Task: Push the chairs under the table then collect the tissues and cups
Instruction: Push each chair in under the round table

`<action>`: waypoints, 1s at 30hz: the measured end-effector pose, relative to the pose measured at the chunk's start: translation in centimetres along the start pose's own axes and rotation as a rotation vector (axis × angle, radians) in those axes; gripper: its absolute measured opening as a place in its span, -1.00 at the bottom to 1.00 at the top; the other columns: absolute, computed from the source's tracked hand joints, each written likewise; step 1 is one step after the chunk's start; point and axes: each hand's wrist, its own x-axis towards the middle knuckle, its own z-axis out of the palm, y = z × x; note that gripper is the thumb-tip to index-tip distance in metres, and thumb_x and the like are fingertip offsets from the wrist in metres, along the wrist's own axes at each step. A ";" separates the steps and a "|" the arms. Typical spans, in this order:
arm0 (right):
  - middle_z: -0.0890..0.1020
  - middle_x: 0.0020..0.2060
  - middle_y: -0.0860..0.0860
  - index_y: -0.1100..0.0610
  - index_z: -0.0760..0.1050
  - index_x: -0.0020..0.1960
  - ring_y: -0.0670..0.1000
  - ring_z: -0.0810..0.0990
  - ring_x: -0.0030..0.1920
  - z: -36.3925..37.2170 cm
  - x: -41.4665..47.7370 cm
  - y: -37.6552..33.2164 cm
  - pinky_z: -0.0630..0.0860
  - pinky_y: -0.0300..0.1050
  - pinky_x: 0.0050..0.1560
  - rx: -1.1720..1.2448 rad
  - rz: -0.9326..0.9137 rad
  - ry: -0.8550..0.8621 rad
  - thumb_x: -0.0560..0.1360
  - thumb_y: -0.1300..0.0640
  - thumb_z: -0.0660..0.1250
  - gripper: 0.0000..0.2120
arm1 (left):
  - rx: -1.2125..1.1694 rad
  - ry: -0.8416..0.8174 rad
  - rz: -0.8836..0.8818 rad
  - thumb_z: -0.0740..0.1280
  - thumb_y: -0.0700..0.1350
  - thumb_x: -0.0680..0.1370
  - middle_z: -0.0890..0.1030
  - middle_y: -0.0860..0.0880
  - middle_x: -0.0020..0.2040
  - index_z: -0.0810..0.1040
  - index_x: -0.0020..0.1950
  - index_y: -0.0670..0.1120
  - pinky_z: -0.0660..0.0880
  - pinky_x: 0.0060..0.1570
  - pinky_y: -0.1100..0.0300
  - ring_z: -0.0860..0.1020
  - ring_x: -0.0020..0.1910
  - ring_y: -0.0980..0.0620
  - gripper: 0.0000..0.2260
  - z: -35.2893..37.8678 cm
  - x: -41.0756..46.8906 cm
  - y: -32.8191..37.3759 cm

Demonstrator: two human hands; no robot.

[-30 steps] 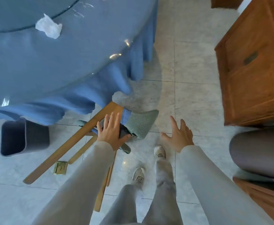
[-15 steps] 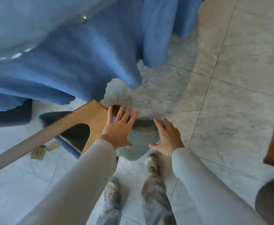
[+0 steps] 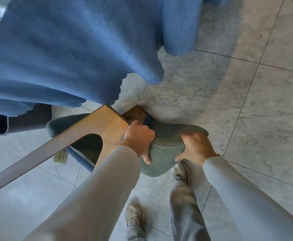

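A wooden chair (image 3: 97, 126) with a grey-green woven cushioned back (image 3: 161, 153) stands just below me, its seat partly under the hanging blue tablecloth (image 3: 69, 58). My left hand (image 3: 138, 138) grips the left side of the padded back, beside the wooden frame. My right hand (image 3: 196, 146) grips the right side of the same padded back. The tabletop, tissues and cups are out of view.
A dark grey waste bin (image 3: 4, 124) sits on the floor at the left, partly under the tablecloth. A small brass floor socket (image 3: 60, 156) lies under the chair frame. My feet (image 3: 133, 216) stand on the marble tiles behind the chair.
Both hands have come down from hovering with spread fingers and closed on the chair's padded back. The view has dropped closer to the chair and table edge.
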 end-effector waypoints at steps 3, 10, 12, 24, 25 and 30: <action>0.64 -0.14 -0.03 0.02 0.48 -0.04 0.05 0.61 -0.11 -0.1 -3.5 0.0 0.51 -0.12 -0.19 -0.002 0.056 0.032 0.06 -0.33 0.62 -0.34 | 0.023 0.010 0.017 0.48 0.46 0.20 0.65 0.07 0.01 0.57 0.21 0.07 0.37 0.18 0.05 0.57 0.05 -0.03 -0.28 -0.1 -1.9 2.0; 0.63 -0.17 -0.02 0.03 0.49 -0.09 0.06 0.60 -0.12 -5.8 -12.6 -1.0 0.56 -0.09 -0.16 -0.099 0.125 0.112 0.02 -0.33 0.63 -0.34 | -0.004 0.169 0.051 0.46 0.48 0.18 0.66 0.07 0.00 0.59 0.19 0.06 0.38 0.17 0.04 0.59 0.04 -0.02 -0.27 -4.0 -9.1 5.3; 0.62 -0.17 -0.01 0.03 0.50 -0.08 0.08 0.59 -0.09 -8.0 -16.2 -2.0 0.57 -0.07 -0.13 -0.134 0.159 0.146 0.01 -0.34 0.63 -0.32 | -0.012 0.228 0.058 0.46 0.49 0.17 0.66 0.08 -0.02 0.60 0.17 0.07 0.39 0.17 0.03 0.59 0.03 -0.03 -0.27 -5.4 -12.3 6.4; 0.61 -0.16 -0.04 0.00 0.41 -0.13 0.03 0.50 -0.14 -8.7 -40.7 -15.9 0.34 -0.06 -0.02 -0.482 0.331 0.322 0.11 -0.48 0.49 -0.34 | 0.038 0.646 0.255 0.45 0.48 0.19 0.64 0.05 -0.05 0.59 0.14 0.02 0.35 0.12 0.04 0.57 -0.02 -0.04 -0.28 -1.4 -32.7 10.8; 0.62 -0.14 -0.04 0.01 0.44 -0.10 0.02 0.53 -0.11 -7.6 -41.7 -17.2 0.35 -0.06 0.02 -0.486 0.313 0.318 0.14 -0.48 0.48 -0.36 | 0.041 0.650 0.255 0.45 0.48 0.19 0.64 0.04 -0.06 0.59 0.13 0.01 0.34 0.11 0.03 0.56 -0.03 -0.05 -0.28 0.0 -33.7 10.8; 0.65 -0.05 -0.02 0.06 0.52 0.05 0.05 0.56 0.01 -0.8 -43.4 -23.3 0.35 -0.03 0.10 -0.482 0.199 0.270 0.30 -0.37 0.44 -0.42 | 0.045 0.653 0.270 0.45 0.47 0.20 0.63 -0.01 0.01 0.53 0.15 -0.04 0.34 0.15 0.02 0.52 0.03 -0.06 -0.24 7.0 -35.9 8.8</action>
